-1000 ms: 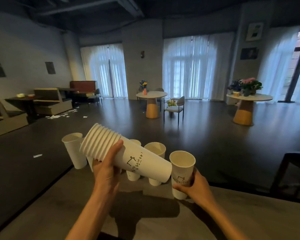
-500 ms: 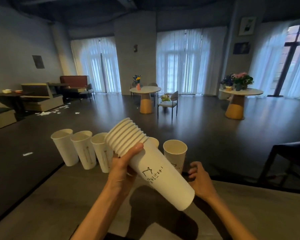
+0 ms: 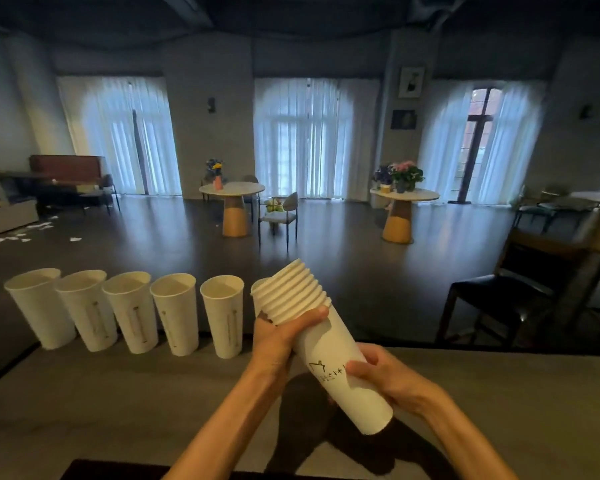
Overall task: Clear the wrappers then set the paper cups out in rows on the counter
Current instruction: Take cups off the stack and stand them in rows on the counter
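Observation:
A nested stack of white paper cups point(image 3: 329, 348) is held tilted above the grey counter point(image 3: 118, 410), rims up and to the left. My left hand point(image 3: 278, 336) grips the stack just below the rims. My right hand point(image 3: 385, 377) wraps the lower part of the outermost cup, near its printed logo. Several single white cups point(image 3: 132, 311) stand upright in a row along the counter's far edge, to the left of the stack. One more cup in that row is mostly hidden behind the stack's rims.
The counter runs on to the right past my hands. A dark chair point(image 3: 506, 299) stands beyond its far edge at right. Round tables point(image 3: 232, 195) with flowers and white paper scraps point(image 3: 18, 233) lie across the room floor.
My right hand let go of the cup it set in the row and came back onto the lower end of the stack. The view shifted right, showing the whole row.

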`<state>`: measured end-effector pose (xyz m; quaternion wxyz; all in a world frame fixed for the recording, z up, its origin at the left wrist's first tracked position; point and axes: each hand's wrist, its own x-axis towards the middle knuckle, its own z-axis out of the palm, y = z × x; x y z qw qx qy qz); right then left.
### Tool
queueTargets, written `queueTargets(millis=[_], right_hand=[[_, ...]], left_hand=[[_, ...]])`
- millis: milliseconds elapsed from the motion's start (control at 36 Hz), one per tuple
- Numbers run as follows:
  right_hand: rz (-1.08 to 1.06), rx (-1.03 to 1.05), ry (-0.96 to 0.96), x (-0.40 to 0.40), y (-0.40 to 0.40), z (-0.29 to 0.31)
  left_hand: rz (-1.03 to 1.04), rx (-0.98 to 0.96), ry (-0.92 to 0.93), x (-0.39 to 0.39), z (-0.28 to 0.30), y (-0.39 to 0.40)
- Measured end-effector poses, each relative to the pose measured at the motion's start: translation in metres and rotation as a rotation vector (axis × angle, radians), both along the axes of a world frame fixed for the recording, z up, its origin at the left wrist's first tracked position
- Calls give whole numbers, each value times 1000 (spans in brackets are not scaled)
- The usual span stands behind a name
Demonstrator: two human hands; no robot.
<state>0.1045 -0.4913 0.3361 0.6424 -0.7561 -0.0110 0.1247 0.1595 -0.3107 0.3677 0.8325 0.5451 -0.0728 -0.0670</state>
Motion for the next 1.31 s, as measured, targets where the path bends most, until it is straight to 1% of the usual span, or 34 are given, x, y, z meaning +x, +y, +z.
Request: queueTargets(millis=[83,139,194,278,361,444,528,694,806,917,972,1028,1083,1139,1167,1250,1306], right_hand=[[-92,-296,-180,5,-4,-3],[-150,-417,-267,11,-6,-11],[-246,-482,-326,18,-6,-22],[-364,-425,-349,32,0,-36],[-466,-287,-244,49,7,-46],[-502,-260,-203,73,9,-56],[-522,-264,-241,90,10,-56],[-527,-271,-261,111,8,-54],[-529,-305,-230,115,9,-53],[-454,-367,-185,105,0,-55],[-485,-373,-152,94,-9,-57],[-572,-417,-141,81,-17,-56],[-616,-439,-141,65,-24,-47],[-585,-388,-144,47,-31,-35],[-547,-323,-122,37,-34,-26],[-383,-50,-9,10,-43,-6],[-258,162,53,-5,-50,-1]], left_hand=[[92,59,-92,-1,4,2],[154,46,-127,1,10,9],[195,4,-121,7,18,18],[216,-68,-115,18,33,33],[217,-217,-55,27,46,45],[212,-267,-49,39,47,58],[234,-278,-51,50,42,70],[197,-276,-2,57,35,78],[151,-266,31,53,32,71],[77,-208,27,45,29,56],[33,-201,56,41,26,45],[-14,-202,91,34,24,32],[-61,-194,122,25,22,15],[-97,-161,146,16,19,-4],[-113,-150,164,11,18,-15],[-162,-152,227,-2,14,-43],[-172,-135,226,-9,12,-58]])
